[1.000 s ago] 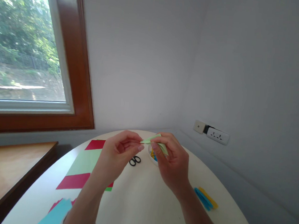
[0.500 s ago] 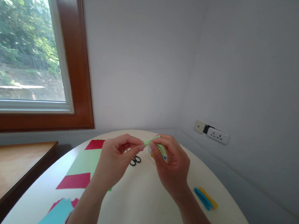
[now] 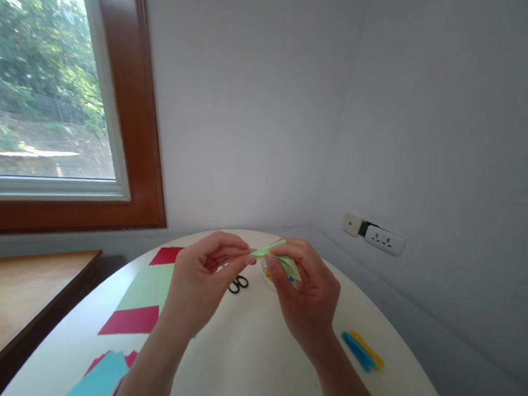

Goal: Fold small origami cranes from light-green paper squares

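A folded piece of light green paper [image 3: 289, 266] is held up between both hands, above the far part of the round white table. My left hand [image 3: 209, 267] pinches its narrow left end between thumb and fingertips. Closer to its wider, fanned end, my right hand [image 3: 305, 282] grips the paper with thumb and fingers. Behind the paper, a small round container [image 3: 266, 273] with yellow and blue bits is mostly hidden. Black scissors handles [image 3: 238, 284] show just below my left fingertips; the blades are hidden.
Green sheets [image 3: 148, 286] and red paper pieces [image 3: 129, 320] lie on the left of the table [image 3: 249, 363]. Nearer are blue paper [image 3: 100, 381] and pink scraps. Blue strips [image 3: 358, 351] and yellow strips [image 3: 368, 349] lie on the right. A wall socket [image 3: 384, 239] is beyond.
My right hand has shifted slightly right and turned a little, so more of the green paper's fanned end shows. My left hand stays pinched on the other end.
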Motion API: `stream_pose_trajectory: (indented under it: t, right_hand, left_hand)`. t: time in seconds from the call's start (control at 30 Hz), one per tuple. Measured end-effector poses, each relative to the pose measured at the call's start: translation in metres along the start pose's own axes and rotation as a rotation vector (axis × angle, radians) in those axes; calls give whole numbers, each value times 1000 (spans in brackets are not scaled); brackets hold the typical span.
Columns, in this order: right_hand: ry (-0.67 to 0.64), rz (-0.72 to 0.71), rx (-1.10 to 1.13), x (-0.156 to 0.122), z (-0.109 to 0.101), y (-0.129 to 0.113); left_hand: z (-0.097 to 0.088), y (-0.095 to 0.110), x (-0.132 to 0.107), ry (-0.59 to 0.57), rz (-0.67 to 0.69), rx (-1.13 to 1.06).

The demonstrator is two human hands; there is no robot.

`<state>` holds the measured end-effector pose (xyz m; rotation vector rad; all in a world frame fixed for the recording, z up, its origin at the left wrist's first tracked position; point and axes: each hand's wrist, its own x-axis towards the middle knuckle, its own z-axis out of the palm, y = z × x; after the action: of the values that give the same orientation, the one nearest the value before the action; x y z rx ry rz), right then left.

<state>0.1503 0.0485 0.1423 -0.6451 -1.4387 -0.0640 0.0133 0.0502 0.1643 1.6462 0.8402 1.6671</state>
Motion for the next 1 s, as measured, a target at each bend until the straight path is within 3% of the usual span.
stream_pose_trajectory:
  t: [0.53, 0.83, 1.0]
  right_hand:
    - [38, 7, -11, 0, 0, 0]
    - [18, -32, 34, 0, -1, -4]
    - [17, -33, 33, -1, 0, -5]
  left_hand:
    - [3, 4, -1, -11, 10, -2]
    - [7, 8, -2, -95, -133, -120]
    - [11, 7, -3, -81, -157, -132]
